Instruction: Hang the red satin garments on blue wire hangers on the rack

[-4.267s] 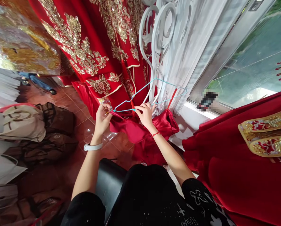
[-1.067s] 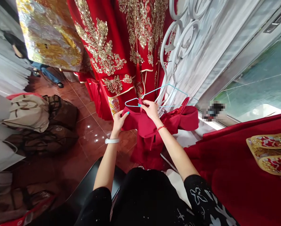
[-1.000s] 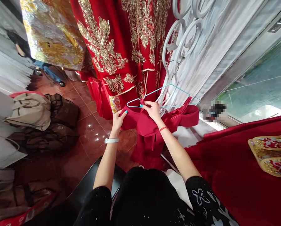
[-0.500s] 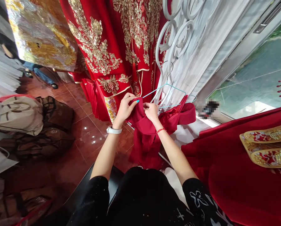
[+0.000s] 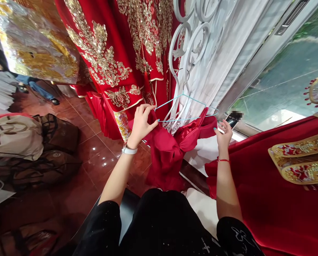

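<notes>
In the head view, a red dress [image 5: 164,142] is hanging centrally on a light-blue hanger [image 5: 183,94]. The left hand [image 5: 142,122] is curving around its left end, grip unclear; the right hand [image 5: 224,136] is hovering open near the dress.

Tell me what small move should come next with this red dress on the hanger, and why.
Perhaps bring the right hand in to the red dress and straighten its right edge under the blue hanger. That hand's thumb and fingers are parted right beside that edge, while the left hand is at the hanger's opposite end.
</notes>
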A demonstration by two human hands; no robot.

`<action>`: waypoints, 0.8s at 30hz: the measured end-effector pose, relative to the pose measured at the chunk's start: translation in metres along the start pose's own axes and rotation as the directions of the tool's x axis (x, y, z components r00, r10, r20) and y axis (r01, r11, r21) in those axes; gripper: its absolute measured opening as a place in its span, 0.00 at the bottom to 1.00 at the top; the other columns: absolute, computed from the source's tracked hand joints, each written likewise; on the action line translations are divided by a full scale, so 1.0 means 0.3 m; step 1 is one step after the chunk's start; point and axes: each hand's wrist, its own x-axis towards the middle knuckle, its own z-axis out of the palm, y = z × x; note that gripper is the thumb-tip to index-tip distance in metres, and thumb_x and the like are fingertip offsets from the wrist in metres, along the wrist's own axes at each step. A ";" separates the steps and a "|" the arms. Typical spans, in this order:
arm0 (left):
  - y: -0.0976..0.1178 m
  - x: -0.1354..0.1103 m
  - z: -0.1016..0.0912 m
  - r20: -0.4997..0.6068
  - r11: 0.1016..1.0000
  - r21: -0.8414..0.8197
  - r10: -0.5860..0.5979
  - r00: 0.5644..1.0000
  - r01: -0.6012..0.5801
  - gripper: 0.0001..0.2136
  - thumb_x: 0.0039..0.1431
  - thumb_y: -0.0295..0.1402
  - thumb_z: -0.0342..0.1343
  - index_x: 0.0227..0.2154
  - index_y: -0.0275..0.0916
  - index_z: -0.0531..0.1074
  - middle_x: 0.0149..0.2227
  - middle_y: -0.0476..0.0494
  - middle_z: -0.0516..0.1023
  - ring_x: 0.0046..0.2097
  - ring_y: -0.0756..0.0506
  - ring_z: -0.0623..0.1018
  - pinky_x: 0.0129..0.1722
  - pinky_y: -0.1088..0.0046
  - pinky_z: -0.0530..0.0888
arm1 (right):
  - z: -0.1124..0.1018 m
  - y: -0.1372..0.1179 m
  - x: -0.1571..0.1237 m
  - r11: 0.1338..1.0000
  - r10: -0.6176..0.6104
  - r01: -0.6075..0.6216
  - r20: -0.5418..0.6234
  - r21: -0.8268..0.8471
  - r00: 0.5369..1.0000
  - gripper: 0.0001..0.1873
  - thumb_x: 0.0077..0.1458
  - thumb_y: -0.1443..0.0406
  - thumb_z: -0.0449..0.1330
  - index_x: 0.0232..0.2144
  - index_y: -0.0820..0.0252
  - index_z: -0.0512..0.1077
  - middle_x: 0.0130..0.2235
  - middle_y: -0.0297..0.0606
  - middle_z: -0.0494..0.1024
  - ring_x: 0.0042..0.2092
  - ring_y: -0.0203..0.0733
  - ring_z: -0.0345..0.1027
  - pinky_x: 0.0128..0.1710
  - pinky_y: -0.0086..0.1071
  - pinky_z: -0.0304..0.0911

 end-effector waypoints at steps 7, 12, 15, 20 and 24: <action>0.233 0.160 0.316 0.366 0.979 -0.078 0.202 0.909 -0.186 0.27 0.65 0.34 0.60 0.65 0.37 0.67 0.64 0.32 0.73 0.65 0.36 0.72 0.64 0.59 0.67 | -0.068 0.038 0.070 0.999 -0.005 -0.009 0.285 0.050 0.958 0.23 0.43 0.50 0.71 0.37 0.58 0.81 0.42 0.47 0.86 0.48 0.52 0.80 0.55 0.49 0.73; 0.332 0.208 0.501 0.495 0.997 -0.035 -0.038 0.868 0.063 0.19 0.69 0.39 0.58 0.58 0.38 0.74 0.53 0.35 0.83 0.56 0.36 0.80 0.52 0.64 0.72 | -0.080 0.014 0.055 0.998 0.028 -0.035 0.130 0.053 0.991 0.19 0.39 0.50 0.73 0.26 0.58 0.78 0.30 0.40 0.83 0.34 0.46 0.77 0.42 0.43 0.75; 0.355 0.203 0.520 0.445 0.988 -0.027 -0.125 0.887 0.153 0.12 0.69 0.38 0.58 0.49 0.40 0.79 0.47 0.39 0.84 0.53 0.37 0.81 0.47 0.66 0.71 | -0.108 0.017 0.050 0.998 0.010 -0.010 0.014 0.055 1.000 0.19 0.41 0.49 0.72 0.26 0.58 0.78 0.30 0.38 0.82 0.33 0.45 0.76 0.42 0.43 0.75; 0.376 0.192 0.506 0.445 0.983 -0.080 -0.114 0.888 0.166 0.09 0.67 0.39 0.61 0.43 0.42 0.80 0.43 0.42 0.84 0.50 0.38 0.81 0.44 0.67 0.69 | -0.111 -0.023 0.090 0.995 -0.092 0.099 -0.170 0.034 0.981 0.20 0.47 0.48 0.68 0.28 0.59 0.76 0.30 0.39 0.80 0.36 0.45 0.77 0.44 0.44 0.74; 0.387 0.188 0.499 0.439 0.980 -0.110 -0.105 0.893 0.169 0.07 0.67 0.39 0.62 0.40 0.43 0.80 0.40 0.43 0.84 0.49 0.39 0.81 0.43 0.68 0.68 | -0.098 -0.094 0.120 0.980 -0.197 0.196 -0.124 -0.019 0.973 0.16 0.49 0.52 0.68 0.28 0.59 0.77 0.31 0.38 0.79 0.37 0.45 0.76 0.40 0.40 0.74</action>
